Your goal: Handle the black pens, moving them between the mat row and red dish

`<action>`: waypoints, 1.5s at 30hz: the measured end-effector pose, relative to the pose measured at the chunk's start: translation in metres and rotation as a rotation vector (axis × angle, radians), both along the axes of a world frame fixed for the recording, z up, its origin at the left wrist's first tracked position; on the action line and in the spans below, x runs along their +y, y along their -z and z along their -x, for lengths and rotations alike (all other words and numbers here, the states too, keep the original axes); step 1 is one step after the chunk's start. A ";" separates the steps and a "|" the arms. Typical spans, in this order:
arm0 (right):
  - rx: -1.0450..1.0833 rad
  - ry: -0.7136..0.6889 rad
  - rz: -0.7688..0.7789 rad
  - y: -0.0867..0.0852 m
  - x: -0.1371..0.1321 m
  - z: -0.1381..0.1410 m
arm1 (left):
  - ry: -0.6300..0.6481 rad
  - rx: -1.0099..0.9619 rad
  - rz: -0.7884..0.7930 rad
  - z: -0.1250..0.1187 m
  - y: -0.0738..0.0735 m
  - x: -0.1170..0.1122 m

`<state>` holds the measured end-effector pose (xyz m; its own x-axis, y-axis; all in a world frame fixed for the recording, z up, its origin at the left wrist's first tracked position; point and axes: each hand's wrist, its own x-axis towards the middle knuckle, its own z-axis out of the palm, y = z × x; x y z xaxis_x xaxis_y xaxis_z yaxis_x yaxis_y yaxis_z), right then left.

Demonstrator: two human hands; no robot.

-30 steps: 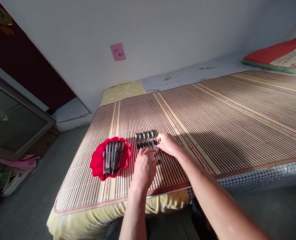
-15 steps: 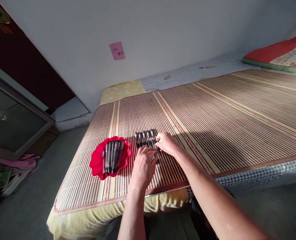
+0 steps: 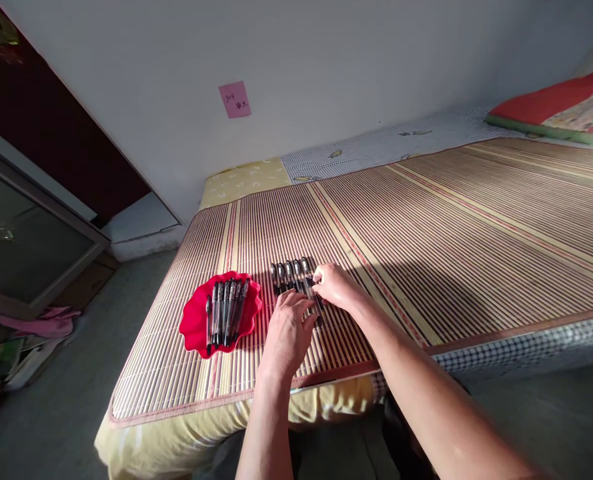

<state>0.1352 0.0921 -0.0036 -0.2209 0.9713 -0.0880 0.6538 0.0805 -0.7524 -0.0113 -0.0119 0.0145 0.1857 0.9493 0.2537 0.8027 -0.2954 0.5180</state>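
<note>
Several black-capped clear pens (image 3: pixel 289 271) lie side by side in a row on the bamboo mat (image 3: pixel 376 240), caps toward the wall. My right hand (image 3: pixel 333 285) is at the row's right end, with thumb and fingers pinched on the upper part of the last pen (image 3: pixel 318 308). Over the lower parts of the row rests my left hand (image 3: pixel 287 333), its fingers stretched forward and its thumb apart, hiding parts of the pens. To its left, a red scalloped plate (image 3: pixel 192 327) holds more such pens (image 3: pixel 226 310) in a loose bundle.
The mat covers a bed with a yellow cloth (image 3: pixel 176 437) hanging at the front edge. A folded red and floral quilt (image 3: pixel 551 107) lies at the far right. A pink note (image 3: pixel 235 100) is stuck on the wall. At left stands a glass-paned door (image 3: pixel 26 240).
The lower end of the rightmost pen has shifted slightly to the right. Both hands have stayed almost in place.
</note>
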 end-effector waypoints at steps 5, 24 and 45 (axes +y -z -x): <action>-0.009 0.014 0.012 0.001 0.002 0.001 | 0.001 -0.008 0.003 -0.001 -0.001 0.000; -0.027 -0.014 0.045 -0.007 -0.001 -0.002 | 0.000 0.041 0.045 -0.002 -0.006 -0.002; -0.050 0.027 -0.008 -0.022 -0.001 -0.012 | -1.006 0.071 -0.047 0.132 -0.024 -0.028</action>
